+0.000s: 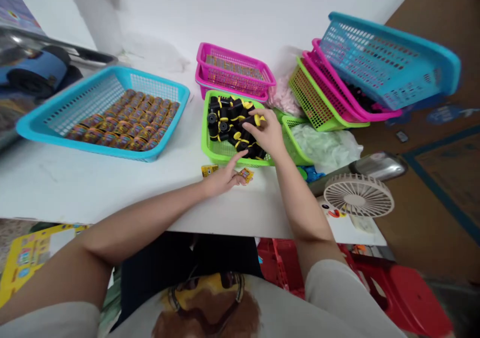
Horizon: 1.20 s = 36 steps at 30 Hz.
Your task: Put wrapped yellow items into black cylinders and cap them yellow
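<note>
My right hand [270, 134] reaches into the front green basket [206, 148], its thumb and fingers closed around a small black cylinder with a yellow rim [251, 121]. Several similar black-and-yellow cylinders [224, 126] lie jumbled in that basket. Just in front of it, my left hand [222, 180] has its index finger stretched toward the basket's edge, while the thumb and curled fingers hold a small yellow printed label [246, 174]. Another yellow printed piece [209, 170] lies on the white table by the left hand's knuckles.
To the left stands a blue basket [176, 90] with rows of wrapped cylinders [123, 127]. Stacked pink baskets [198, 73] sit behind. On the right are tilted baskets [393, 53], a plastic bag [326, 145], a metal flask [380, 165], and a small fan [358, 195].
</note>
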Tool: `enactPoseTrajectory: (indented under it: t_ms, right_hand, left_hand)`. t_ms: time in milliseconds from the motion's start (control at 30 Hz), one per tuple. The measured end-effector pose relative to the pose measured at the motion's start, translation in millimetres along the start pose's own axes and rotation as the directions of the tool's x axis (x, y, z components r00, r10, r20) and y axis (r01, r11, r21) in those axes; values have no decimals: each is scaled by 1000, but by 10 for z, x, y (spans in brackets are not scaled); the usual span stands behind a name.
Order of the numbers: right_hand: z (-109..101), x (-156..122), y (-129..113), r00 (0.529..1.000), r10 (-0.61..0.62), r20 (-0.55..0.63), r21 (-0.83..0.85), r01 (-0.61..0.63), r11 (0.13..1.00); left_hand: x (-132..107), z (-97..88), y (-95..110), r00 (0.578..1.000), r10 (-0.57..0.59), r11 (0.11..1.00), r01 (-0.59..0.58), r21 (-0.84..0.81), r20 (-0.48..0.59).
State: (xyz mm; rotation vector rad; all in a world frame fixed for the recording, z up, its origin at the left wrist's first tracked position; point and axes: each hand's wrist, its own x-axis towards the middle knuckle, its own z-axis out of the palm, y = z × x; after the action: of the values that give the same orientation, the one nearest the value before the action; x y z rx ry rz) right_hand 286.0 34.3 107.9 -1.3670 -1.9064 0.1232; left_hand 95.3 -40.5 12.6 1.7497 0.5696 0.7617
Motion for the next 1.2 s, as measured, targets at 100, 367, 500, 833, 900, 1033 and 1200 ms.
enactPoseTrajectory:
  t_ms: [100, 367, 500, 833, 900, 1033, 1200]
  right_hand:
    - [-116, -559, -54, 997, -74, -34, 365, 81, 927]
    - [-254, -1039, -102, 991, -52, 127, 734, -59, 676]
    - [-298, -997, -131, 983, -60, 175, 663, -72, 745]
    - [-347, -1020, -172, 964, -182, 192, 507, 61, 860]
    - [-353, -1030, -169, 954, -194, 227, 534, 44, 845]
    - [-364, -1060, -143, 929, -172, 327, 600, -64, 797]
    - [-279, -1083, -180, 937, -119, 329, 576, -99, 812]
  left_hand:
    - [-1, -33, 36, 997, 46, 994, -39, 106, -65]
    - [-44, -7, 39, 988, 93, 988, -77, 130, -120]
    - [-86, -43, 42, 982, 93, 987, -69, 146, -162]
    - [-84, -48, -20, 940, 255, 966, -236, 106, -227]
    - [-73, -22, -8, 927, 310, 951, -301, 72, -211]
    - [-58, 13, 54, 907, 395, 919, -392, 53, -146]
    - [-43, 19, 106, 908, 377, 925, -380, 19, -182]
